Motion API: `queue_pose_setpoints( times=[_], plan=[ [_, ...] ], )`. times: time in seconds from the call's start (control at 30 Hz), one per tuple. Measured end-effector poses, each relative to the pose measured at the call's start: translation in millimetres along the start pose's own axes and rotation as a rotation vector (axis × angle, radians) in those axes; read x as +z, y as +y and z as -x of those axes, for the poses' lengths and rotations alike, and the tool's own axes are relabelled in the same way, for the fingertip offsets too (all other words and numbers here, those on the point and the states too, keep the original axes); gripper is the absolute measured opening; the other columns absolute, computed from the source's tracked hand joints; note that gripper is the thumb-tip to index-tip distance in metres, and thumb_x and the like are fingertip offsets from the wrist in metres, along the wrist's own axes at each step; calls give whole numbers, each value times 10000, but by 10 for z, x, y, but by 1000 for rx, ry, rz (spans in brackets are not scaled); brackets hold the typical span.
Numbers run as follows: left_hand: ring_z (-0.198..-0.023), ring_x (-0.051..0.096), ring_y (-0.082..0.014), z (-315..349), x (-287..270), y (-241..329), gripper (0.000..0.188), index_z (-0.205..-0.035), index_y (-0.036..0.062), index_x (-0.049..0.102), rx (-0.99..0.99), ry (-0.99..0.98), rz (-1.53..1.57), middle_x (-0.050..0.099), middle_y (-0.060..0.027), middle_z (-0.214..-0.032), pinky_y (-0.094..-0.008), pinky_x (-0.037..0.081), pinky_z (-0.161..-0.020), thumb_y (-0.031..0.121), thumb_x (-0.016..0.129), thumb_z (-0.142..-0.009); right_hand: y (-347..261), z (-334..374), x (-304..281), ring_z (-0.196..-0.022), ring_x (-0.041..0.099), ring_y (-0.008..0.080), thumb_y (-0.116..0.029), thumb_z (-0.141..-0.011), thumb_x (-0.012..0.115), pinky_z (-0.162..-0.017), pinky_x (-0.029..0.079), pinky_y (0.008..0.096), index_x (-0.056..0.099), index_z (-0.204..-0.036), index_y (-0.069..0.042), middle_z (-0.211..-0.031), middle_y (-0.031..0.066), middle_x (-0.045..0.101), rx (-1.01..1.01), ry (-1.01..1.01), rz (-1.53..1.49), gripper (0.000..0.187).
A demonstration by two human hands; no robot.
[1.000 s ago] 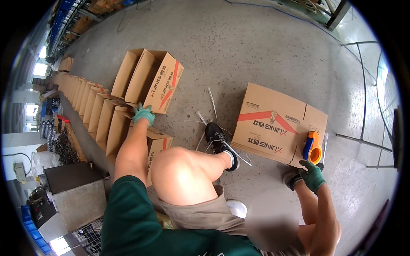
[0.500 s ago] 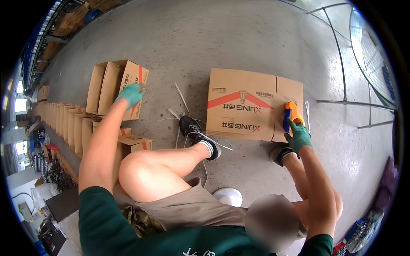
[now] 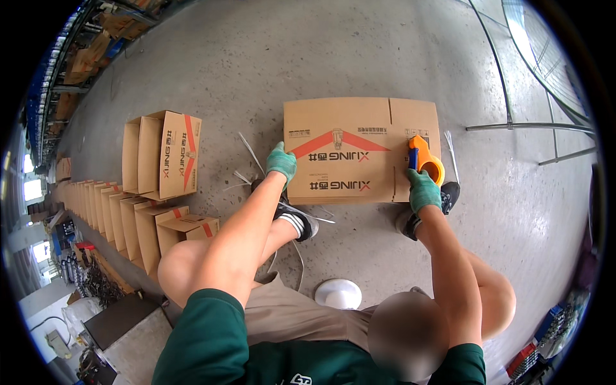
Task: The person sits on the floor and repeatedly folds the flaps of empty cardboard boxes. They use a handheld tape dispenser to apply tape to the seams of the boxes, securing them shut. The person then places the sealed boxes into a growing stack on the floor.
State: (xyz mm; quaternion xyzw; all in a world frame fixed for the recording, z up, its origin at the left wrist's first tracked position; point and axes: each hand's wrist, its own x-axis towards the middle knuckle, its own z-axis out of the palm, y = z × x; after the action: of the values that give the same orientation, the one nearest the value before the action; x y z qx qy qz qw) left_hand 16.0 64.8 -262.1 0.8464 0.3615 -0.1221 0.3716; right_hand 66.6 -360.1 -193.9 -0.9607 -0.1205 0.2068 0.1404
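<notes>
A flat brown cardboard box [image 3: 350, 151] with red and dark print lies on the concrete floor in front of me. My left hand [image 3: 281, 162], in a green glove, rests on the box's left edge. My right hand [image 3: 423, 189], also gloved, grips an orange tape dispenser [image 3: 425, 159] pressed against the box's right part. My bare knees and dark shoes frame the box from below.
An open brown box [image 3: 168, 154] stands on the floor at the left, with a row of several more boxes [image 3: 112, 212] behind it. White plastic straps [image 3: 253, 157] lie by my left shoe. A white round object [image 3: 338, 294] sits near my legs. Metal bars [image 3: 526, 125] stand at the right.
My left hand has left the open box at the left and come over to the flat box's left edge. The view has turned toward the flat box, and the dispenser stays on it.
</notes>
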Motion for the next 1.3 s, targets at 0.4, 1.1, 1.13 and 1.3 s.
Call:
queue_pose_setpoints(
  times=[0.4,1.1,1.13,1.3],
  plan=[
    [-875,622,-225,-131,-1245,344,420,-1274,31,530,15,52,758,654,-100,-1074,-405,542,-760,1,594,-859,-21,-77,-151,-910,693,390,-202,-921,606,-751,542,489,674,-1151,-174,-958,185,708,183,229,-4,241],
    [-1141,569,-186,942,-1950,615,477,-1344,91,525,309,343,797,616,-44,-1250,-340,428,-1029,243,725,-938,-1302,-59,-1676,-1497,233,441,-88,-838,640,-1186,290,571,310,-1556,-153,-1628,104,280,-398,561,301,793],
    [-1105,570,-178,886,-2056,611,445,-1300,86,567,355,290,665,632,-42,-1212,-335,435,-1007,292,725,-939,-1289,-26,-1675,-1496,230,445,-78,-828,642,-1184,289,576,319,-1552,-153,-1626,105,283,-424,557,295,796],
    [-929,545,-145,807,-2353,737,342,-1089,59,702,116,152,445,678,-33,-1022,-317,451,-879,366,720,-938,-1148,133,-1647,-1467,280,479,15,-760,634,-1170,294,602,495,-1423,-125,-1593,121,346,-550,555,242,691]
  ],
)
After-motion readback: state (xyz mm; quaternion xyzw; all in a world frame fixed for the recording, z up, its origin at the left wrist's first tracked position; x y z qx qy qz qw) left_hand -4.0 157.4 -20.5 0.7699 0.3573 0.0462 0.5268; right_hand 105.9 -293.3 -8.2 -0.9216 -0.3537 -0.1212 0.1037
